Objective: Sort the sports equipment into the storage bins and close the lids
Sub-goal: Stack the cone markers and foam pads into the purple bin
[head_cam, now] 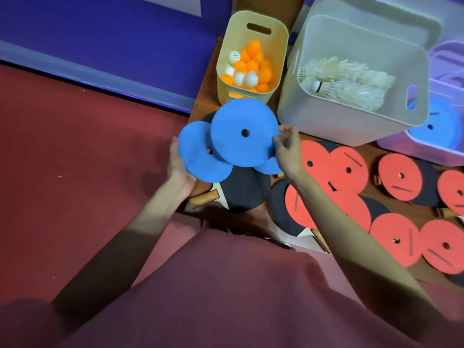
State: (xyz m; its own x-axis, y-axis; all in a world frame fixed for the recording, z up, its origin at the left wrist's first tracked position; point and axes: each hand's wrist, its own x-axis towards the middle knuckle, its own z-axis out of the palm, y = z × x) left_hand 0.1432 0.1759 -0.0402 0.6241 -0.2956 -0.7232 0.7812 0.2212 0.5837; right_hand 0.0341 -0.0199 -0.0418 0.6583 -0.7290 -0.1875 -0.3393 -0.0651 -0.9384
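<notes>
A sports hall or table-tennis club room: dark red sport flooring (75,151) meets a blue padded barrier (113,38), and a wooden table (204,96) carries a yellow plastic bin of orange and white ping-pong balls (251,69), black-rubber paddles (244,189) and a pale bin of feather shuttlecocks (351,84).

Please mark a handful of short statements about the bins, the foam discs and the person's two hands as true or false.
1. The small yellow plastic bin holds orange and white table tennis balls. True.
2. The large white plastic bin holds red foam discs. False: it holds white feather shuttlecocks.
3. The left hand supports a stack of blue round foam discs. True.
4. The right hand is resting flat on the table. False: it pinches the edge of a blue disc.
5. Red round foam discs lie on black table tennis paddles on the wooden table. True.
</notes>
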